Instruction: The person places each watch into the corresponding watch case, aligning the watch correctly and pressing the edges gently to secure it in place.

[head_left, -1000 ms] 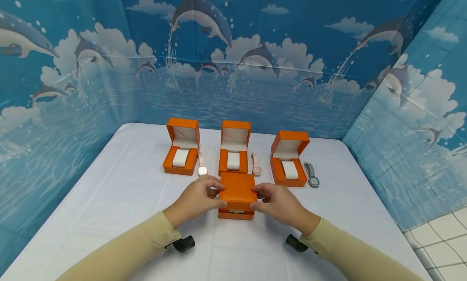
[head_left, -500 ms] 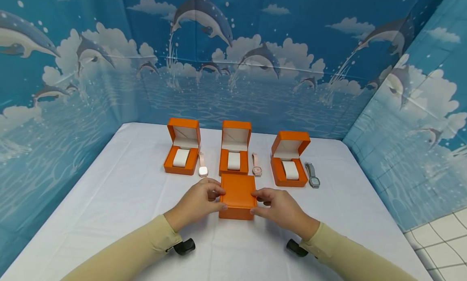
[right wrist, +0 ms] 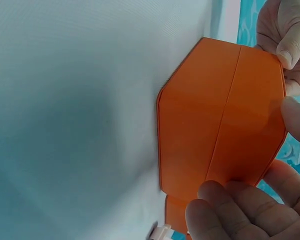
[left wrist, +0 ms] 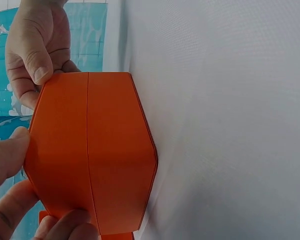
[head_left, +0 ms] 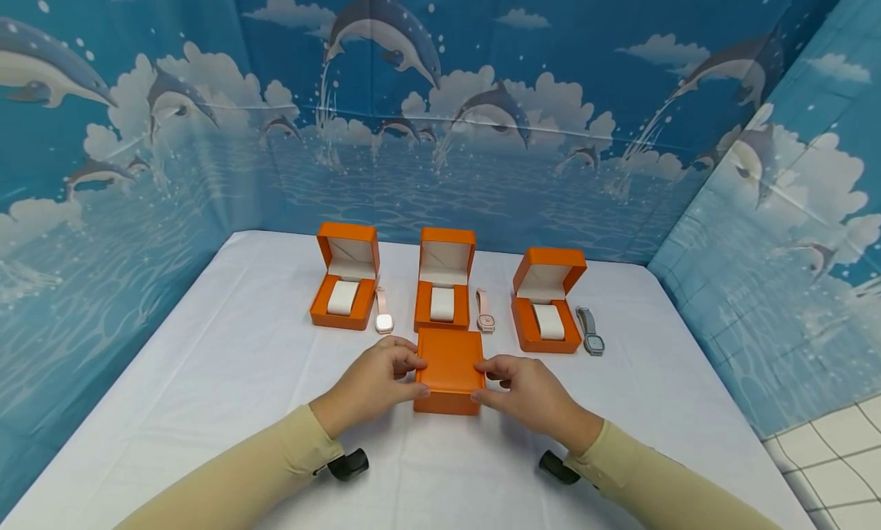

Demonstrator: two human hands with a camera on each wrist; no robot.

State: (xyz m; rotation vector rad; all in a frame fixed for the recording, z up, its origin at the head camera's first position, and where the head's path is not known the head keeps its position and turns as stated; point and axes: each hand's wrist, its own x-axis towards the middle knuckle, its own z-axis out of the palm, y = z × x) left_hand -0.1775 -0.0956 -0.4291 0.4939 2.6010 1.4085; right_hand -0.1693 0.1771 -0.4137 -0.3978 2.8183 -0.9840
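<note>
In the head view, a closed orange watch box [head_left: 450, 360] sits on the white-covered table in front of me. My left hand [head_left: 372, 378] holds its left side and my right hand [head_left: 533, 394] its right side, thumbs towards the front corners and fingers further back. Both wrist views show the lid meeting the base along a thin, even seam on the orange box [left wrist: 90, 140]. From the right wrist, the fingertips of my right hand [right wrist: 250, 210] lie against the box's side. The inside of the box is hidden.
Behind stand three open orange boxes, at left [head_left: 337, 321], middle [head_left: 446, 266] and right [head_left: 546, 345], each with a white cushion. Beside them lie a pale pink watch [head_left: 384, 323], another pink watch [head_left: 486, 322] and a grey watch [head_left: 594, 343]. A dolphin-print curtain [head_left: 440, 186] surrounds the table.
The lid of the front box has come down over its base, shutting the gap in which part of the contents showed. Both hands moved slightly towards me with it, then held still.
</note>
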